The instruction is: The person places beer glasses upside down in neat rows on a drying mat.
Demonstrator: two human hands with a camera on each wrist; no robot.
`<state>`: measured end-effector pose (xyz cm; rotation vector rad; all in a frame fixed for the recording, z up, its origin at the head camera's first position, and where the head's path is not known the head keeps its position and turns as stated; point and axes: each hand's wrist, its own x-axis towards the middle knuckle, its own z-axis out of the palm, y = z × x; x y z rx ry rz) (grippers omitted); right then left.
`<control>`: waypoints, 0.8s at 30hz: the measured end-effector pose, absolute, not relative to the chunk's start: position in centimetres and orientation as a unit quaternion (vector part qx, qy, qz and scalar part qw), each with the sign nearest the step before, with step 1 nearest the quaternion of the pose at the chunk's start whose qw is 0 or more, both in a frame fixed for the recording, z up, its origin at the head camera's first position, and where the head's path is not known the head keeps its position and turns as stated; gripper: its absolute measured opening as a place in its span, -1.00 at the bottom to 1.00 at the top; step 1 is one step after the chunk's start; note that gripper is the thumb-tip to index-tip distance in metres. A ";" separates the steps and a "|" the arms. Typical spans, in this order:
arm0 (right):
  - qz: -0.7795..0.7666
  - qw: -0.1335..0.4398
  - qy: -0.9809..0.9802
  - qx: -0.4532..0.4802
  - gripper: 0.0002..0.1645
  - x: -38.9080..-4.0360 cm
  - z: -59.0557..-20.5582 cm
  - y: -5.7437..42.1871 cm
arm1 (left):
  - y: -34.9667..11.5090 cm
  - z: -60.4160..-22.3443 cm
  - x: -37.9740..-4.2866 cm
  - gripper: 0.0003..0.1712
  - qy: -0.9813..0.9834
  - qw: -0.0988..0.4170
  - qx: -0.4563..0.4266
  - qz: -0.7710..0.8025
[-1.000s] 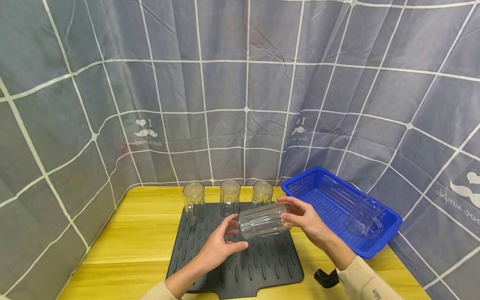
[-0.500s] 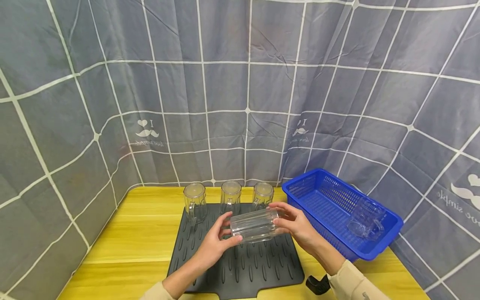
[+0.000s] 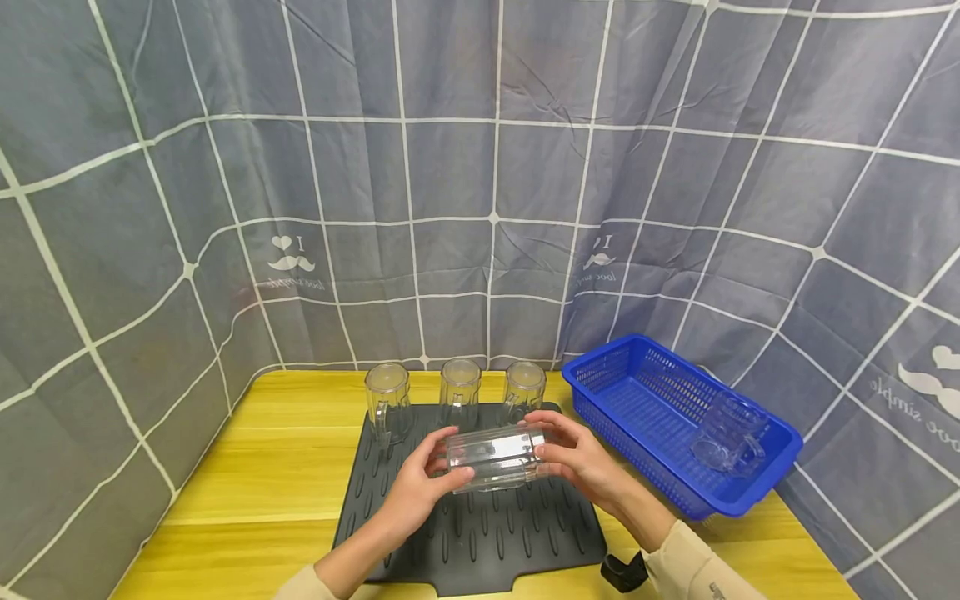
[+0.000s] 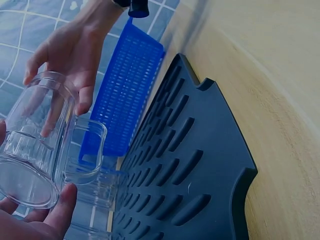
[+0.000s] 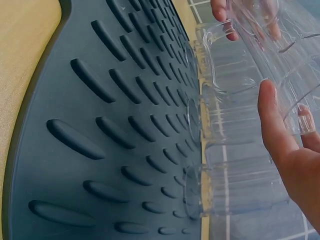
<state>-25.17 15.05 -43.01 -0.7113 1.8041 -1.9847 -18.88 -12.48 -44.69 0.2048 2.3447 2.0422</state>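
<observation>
A clear glass mug (image 3: 495, 457) lies sideways in the air over the black ribbed mat (image 3: 483, 542). My left hand (image 3: 415, 490) holds its left end, thumb in front and fingers behind. At the other end my right hand (image 3: 583, 460) grips it between thumb and fingers. In the left wrist view the mug's handle (image 4: 95, 150) points toward the mat, and the thick base faces my left hand. Three more glass mugs, a left one (image 3: 387, 404), a middle one (image 3: 460, 393) and a right one (image 3: 525, 390), stand upside down along the mat's back edge.
A blue plastic basket (image 3: 600, 404) stands at the right, with another glass mug (image 3: 727, 442) lying in it. A black strap-like object (image 3: 624, 573) is by my right sleeve. Behind the yellow wood-grain table (image 3: 225, 475) hangs a grey checked curtain (image 3: 450, 167).
The mug has moved left and slightly down, toward me, with both hands. My left fingers, apart from its end at first, now hold it.
</observation>
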 end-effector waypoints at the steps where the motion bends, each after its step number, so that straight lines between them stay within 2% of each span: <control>1: -0.704 0.186 0.635 -0.258 -0.48 -25.2 -43.1 15.0 | -12.5 -44.7 -18.9 -0.26 0.750 0.012 0.064 0.658; 6: -0.710 0.197 0.622 -0.266 -0.42 -25.1 -43.1 14.9 | -12.6 -44.5 -18.8 -0.28 0.746 -0.001 0.064 0.663; 15: -0.699 0.223 0.621 -0.274 -0.42 -24.8 -43.4 14.5 | -13.2 -44.0 -18.2 -0.30 0.759 -0.026 0.053 0.649; 24: -0.673 0.209 0.650 -0.286 -0.38 -25.0 -43.6 15.1 | -14.7 -43.1 -17.7 -0.28 0.805 -0.054 0.051 0.588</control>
